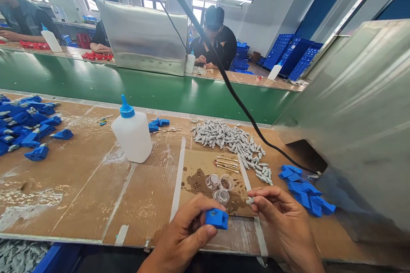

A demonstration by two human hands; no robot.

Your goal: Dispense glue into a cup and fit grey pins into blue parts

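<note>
My left hand [188,230] grips a blue plastic block [217,219] with an opening in its end, held over the table's front edge. Between the thumb and fingers of my right hand [282,222] is a small grey plastic piece [250,200], a short way right of the block and apart from it. Just beyond both hands, small clear round cups [221,196] stand on a stained cardboard sheet [192,162]. Several cotton swabs [226,164] lie on that sheet. A heap of grey plastic pieces [221,134] lies behind it.
Blue blocks lie in a pile [304,190] at the right, and blue parts with grey pieces [28,123] at the left. A white squeeze bottle [132,132] stands left of the sheet. A black cable [230,85] hangs across the view. People sit beyond the green belt [144,87].
</note>
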